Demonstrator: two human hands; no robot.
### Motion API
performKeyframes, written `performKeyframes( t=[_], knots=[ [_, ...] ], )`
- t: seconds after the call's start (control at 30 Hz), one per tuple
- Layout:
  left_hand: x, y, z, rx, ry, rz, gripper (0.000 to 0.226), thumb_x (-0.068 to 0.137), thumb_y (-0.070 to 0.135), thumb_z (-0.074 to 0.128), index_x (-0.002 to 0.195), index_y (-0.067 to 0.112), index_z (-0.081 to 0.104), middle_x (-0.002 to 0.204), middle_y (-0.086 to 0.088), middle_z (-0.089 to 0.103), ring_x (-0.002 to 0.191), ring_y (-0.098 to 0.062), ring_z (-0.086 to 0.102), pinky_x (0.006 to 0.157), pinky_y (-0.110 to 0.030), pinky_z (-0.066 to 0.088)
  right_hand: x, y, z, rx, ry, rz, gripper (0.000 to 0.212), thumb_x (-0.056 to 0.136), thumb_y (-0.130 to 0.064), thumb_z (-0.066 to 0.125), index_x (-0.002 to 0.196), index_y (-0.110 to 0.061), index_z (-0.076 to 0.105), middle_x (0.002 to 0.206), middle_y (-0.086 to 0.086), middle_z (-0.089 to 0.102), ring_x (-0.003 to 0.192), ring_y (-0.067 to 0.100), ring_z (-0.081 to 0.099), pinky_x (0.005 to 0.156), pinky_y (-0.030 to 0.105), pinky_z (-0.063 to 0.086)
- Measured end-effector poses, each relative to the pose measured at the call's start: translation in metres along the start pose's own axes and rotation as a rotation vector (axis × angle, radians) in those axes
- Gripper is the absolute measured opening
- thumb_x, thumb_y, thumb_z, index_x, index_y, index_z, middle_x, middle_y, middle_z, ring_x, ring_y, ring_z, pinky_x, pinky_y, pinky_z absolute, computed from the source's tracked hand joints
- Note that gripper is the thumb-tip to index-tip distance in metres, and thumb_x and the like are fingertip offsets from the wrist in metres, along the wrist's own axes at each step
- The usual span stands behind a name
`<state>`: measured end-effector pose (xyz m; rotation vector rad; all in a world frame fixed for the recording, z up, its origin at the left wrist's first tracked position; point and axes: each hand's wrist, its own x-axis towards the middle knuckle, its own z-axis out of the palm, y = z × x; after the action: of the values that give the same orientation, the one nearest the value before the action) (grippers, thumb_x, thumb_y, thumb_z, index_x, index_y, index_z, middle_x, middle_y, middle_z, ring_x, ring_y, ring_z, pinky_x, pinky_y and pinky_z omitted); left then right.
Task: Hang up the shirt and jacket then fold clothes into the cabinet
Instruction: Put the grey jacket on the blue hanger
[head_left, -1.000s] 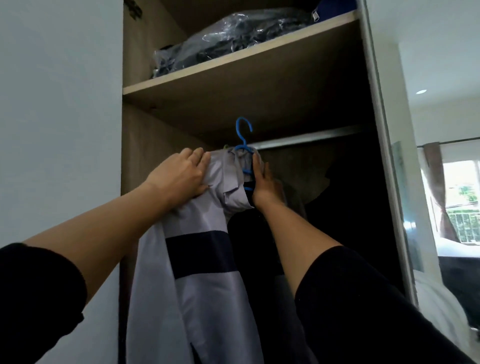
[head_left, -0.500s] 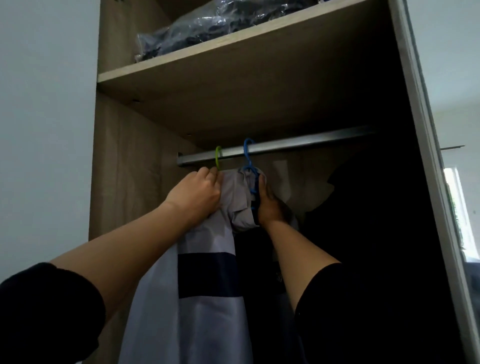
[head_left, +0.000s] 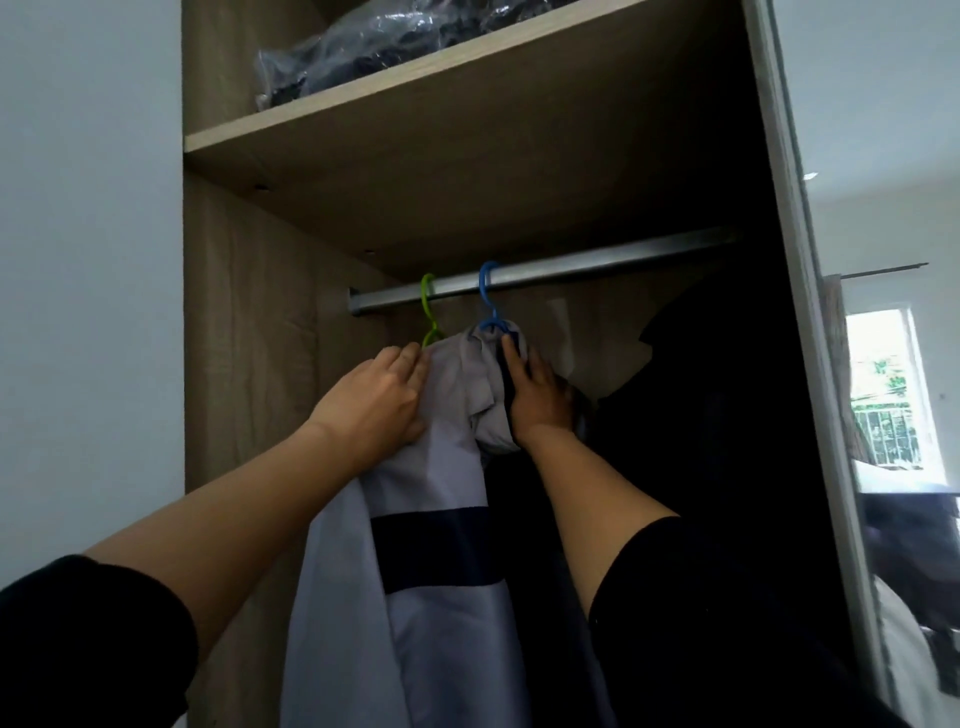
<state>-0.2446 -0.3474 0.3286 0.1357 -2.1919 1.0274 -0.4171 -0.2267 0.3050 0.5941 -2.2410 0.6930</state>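
Note:
A light grey jacket (head_left: 441, 545) with a dark navy band hangs on a blue hanger (head_left: 488, 301), whose hook sits over the metal rail (head_left: 597, 262) in the cabinet. My left hand (head_left: 379, 405) grips the jacket's left shoulder. My right hand (head_left: 537, 395) holds the collar and right shoulder just under the blue hook. A green hanger (head_left: 428, 309) hangs on the rail to the left; what it carries is hidden behind my left hand and the jacket.
A wooden shelf (head_left: 415, 93) above the rail holds a plastic-wrapped dark bundle (head_left: 374, 47). Dark clothes (head_left: 727, 441) fill the cabinet's right side. The cabinet's left wall (head_left: 249, 338) is close to the jacket. A mirrored door edge (head_left: 810, 364) stands at right.
The blue hanger's hook has gone from below the rail up onto it. Both hands stayed on the jacket's shoulders. The view tilted, showing the rail and green hanger.

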Motion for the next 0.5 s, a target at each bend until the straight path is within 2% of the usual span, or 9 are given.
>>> performKeyframes(
  t=[0.07,0.17,0.33,0.43,0.5],
  knots=[
    [-0.013,0.0,-0.01,0.024,-0.022,-0.006,0.071,0.099,0.046,0.028,0.15,0.004,0.002,0.158,-0.015,0.01,0.143,-0.026,0.017,0.116,-0.031,0.017,-0.01,-0.003,-0.007,-0.022,-0.018,0.008,0.066,0.099,-0.019,0.03,0.149,-0.037,-0.01,0.16,0.005,-0.004,0.147,0.025,0.0,0.117,0.049,0.011],
    [-0.042,-0.003,-0.026,0.069,-0.033,-0.027,0.07,0.1,0.048,0.021,0.15,0.003,0.001,0.158,-0.015,0.011,0.144,-0.025,0.015,0.117,-0.03,0.013,-0.031,-0.01,-0.018,0.008,0.027,-0.006,0.07,0.097,-0.021,0.036,0.149,-0.036,-0.01,0.16,0.003,-0.005,0.148,0.022,-0.002,0.117,0.05,0.008],
    [-0.108,-0.014,-0.053,-0.045,-0.173,-0.128,0.07,0.098,0.052,0.023,0.151,0.008,0.007,0.158,-0.012,0.015,0.145,-0.025,0.016,0.117,-0.034,0.016,-0.091,-0.029,-0.042,0.017,0.091,-0.048,0.073,0.098,-0.021,0.04,0.149,-0.036,-0.01,0.16,0.003,-0.003,0.148,0.023,-0.001,0.116,0.052,0.007],
    [-0.16,-0.023,-0.074,0.01,-0.228,-0.153,0.07,0.099,0.048,0.027,0.15,0.003,0.011,0.155,-0.016,0.021,0.143,-0.027,0.02,0.118,-0.035,0.019,-0.141,-0.049,-0.055,0.032,0.026,-0.077,0.079,0.095,-0.01,0.04,0.148,-0.037,-0.012,0.16,0.002,-0.006,0.148,0.021,-0.005,0.117,0.052,0.006],
    [-0.2,-0.03,-0.091,-0.005,-0.255,-0.192,0.068,0.099,0.044,0.029,0.149,0.001,0.015,0.154,-0.016,0.026,0.142,-0.027,0.023,0.117,-0.035,0.021,-0.179,-0.065,-0.059,0.055,-0.034,-0.114,0.082,0.094,-0.011,0.044,0.148,-0.038,-0.013,0.16,0.0,-0.008,0.147,0.02,-0.008,0.116,0.052,0.003]
  ],
)
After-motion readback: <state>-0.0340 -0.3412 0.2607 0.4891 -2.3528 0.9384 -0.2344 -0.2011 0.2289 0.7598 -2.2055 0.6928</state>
